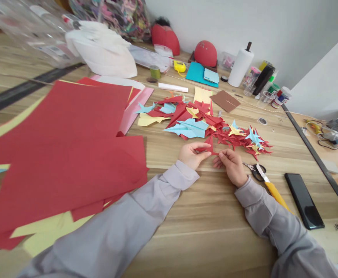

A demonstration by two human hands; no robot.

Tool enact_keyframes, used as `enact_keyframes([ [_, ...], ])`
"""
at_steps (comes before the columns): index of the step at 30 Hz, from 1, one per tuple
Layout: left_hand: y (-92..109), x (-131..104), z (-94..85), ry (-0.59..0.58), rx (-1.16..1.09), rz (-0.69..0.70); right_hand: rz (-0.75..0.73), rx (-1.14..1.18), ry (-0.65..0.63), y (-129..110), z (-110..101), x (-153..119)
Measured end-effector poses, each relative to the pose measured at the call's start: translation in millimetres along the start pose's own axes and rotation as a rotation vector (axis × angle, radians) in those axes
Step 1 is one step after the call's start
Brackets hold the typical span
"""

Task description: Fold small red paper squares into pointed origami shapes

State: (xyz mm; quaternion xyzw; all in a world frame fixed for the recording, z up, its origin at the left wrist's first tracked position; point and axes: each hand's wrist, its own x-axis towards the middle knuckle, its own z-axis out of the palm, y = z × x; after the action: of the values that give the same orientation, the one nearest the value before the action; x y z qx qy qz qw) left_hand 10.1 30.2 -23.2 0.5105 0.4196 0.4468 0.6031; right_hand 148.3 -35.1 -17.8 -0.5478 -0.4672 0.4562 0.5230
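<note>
At frame centre, my left hand and right hand pinch a folded red paper from opposite sides, seemingly to steady it; red sheets lie frame left.

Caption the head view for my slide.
Left hand and right hand hold a folded red paper beside a pile of colored paper shapes.
</note>
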Motion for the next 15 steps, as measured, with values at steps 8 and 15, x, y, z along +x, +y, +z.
enact_keyframes([
  [8, -2.1, 1.3, -0.5, -0.005, -0.048, -0.011, -0.016, 0.023, 0.03, -0.1, 0.1, -0.3],
  [15, -1.5, 1.3, -1.4, -0.041, -0.013, 0.001, -0.056, -0.148, -0.041, -1.8, 3.0, -2.3],
])
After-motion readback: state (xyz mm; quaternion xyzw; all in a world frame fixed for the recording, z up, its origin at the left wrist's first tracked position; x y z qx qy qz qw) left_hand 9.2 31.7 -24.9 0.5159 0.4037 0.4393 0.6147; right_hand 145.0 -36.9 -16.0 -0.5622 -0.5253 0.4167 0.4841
